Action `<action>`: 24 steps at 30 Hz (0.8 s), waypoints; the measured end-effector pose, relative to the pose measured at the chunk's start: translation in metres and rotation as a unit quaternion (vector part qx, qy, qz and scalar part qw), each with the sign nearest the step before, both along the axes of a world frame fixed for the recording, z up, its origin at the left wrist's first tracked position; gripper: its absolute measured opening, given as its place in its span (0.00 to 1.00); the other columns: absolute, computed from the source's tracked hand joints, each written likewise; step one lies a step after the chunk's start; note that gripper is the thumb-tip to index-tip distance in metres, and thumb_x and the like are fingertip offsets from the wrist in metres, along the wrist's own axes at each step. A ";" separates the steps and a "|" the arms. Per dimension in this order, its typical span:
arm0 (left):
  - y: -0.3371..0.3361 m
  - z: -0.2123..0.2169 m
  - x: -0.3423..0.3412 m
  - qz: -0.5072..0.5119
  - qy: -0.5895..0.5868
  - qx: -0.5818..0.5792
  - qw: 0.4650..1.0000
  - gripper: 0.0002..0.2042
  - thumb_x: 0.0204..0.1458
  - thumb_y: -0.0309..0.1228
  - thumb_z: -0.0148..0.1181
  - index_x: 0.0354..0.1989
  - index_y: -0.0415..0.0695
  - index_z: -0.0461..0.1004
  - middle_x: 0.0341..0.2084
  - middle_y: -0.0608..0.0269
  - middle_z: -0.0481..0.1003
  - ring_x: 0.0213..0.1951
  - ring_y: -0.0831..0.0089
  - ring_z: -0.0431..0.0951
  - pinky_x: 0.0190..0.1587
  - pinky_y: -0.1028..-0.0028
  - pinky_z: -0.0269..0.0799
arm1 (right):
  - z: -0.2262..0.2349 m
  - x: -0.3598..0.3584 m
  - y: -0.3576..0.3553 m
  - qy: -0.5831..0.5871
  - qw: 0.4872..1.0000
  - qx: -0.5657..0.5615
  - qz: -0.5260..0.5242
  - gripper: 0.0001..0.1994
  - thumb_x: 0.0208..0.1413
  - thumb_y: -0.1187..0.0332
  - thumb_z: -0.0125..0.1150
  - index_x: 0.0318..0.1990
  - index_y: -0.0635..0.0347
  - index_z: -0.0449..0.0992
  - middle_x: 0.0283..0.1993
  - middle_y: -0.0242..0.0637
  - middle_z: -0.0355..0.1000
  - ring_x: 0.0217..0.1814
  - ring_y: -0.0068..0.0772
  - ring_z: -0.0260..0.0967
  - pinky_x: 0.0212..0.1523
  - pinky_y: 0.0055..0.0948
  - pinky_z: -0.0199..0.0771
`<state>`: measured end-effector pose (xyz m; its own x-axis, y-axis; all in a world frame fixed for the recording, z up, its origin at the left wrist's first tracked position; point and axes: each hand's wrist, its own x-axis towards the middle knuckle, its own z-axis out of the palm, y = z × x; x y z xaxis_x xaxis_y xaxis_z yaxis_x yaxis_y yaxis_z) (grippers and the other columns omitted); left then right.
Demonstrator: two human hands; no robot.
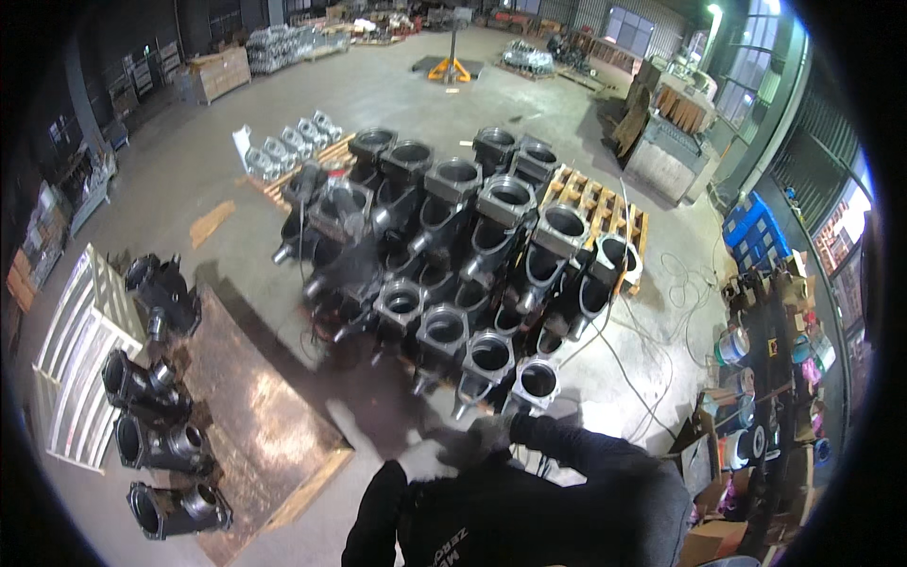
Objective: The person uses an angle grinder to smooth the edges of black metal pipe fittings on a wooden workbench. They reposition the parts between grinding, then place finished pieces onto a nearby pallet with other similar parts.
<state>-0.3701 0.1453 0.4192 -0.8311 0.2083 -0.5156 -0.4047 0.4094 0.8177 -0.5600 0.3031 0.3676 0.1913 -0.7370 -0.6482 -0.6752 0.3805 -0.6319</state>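
My right hand (478, 438), in a dark grey glove, is blurred in front of my chest, its black sleeve (605, 454) coming in from the right. It hovers just before the nearest black cast valve body (535, 382) with a pale square flange. I cannot make out whether the fingers hold anything. Only my left sleeve (376, 510) shows at the lower edge; the left hand itself is hidden. Several more black valve bodies (444, 236) stand packed in rows on a wooden pallet (597, 203).
Three black castings (156, 444) lie on the floor at left, beside a brown sheet (255, 406) and a white metal rack (80, 350). Cables (652, 378) trail across the floor at right. Shelves with tins (756, 397) and blue crates (753, 231) line the right side.
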 end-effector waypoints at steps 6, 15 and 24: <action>-0.005 -0.037 -0.014 0.089 0.046 0.064 0.993 0.23 0.52 0.41 0.71 0.49 0.34 0.79 0.34 0.60 0.81 0.36 0.76 0.78 0.38 0.73 0.76 | 0.033 -0.027 -0.005 -0.063 0.996 0.001 -0.057 0.31 0.41 0.56 0.78 0.54 0.59 0.76 0.53 0.44 0.76 0.56 0.39 0.72 0.57 0.40 0.72; 0.018 -0.177 0.099 0.655 0.032 0.019 0.755 0.12 0.58 0.33 0.63 0.43 0.35 0.82 0.32 0.57 0.82 0.34 0.72 0.80 0.40 0.71 0.76 | -0.022 -0.112 0.051 0.115 0.981 -0.012 -0.153 0.21 0.46 0.47 0.65 0.39 0.53 0.83 0.40 0.47 0.80 0.45 0.50 0.78 0.47 0.46 0.76; 0.121 -0.293 0.242 0.575 -0.164 -0.014 0.801 0.09 0.58 0.33 0.62 0.29 0.41 0.78 0.23 0.63 0.77 0.26 0.74 0.76 0.31 0.72 0.71 | -0.118 -0.143 0.167 0.222 0.896 -0.033 -0.383 0.15 0.52 0.56 0.60 0.38 0.57 0.81 0.39 0.47 0.80 0.43 0.51 0.79 0.45 0.46 0.78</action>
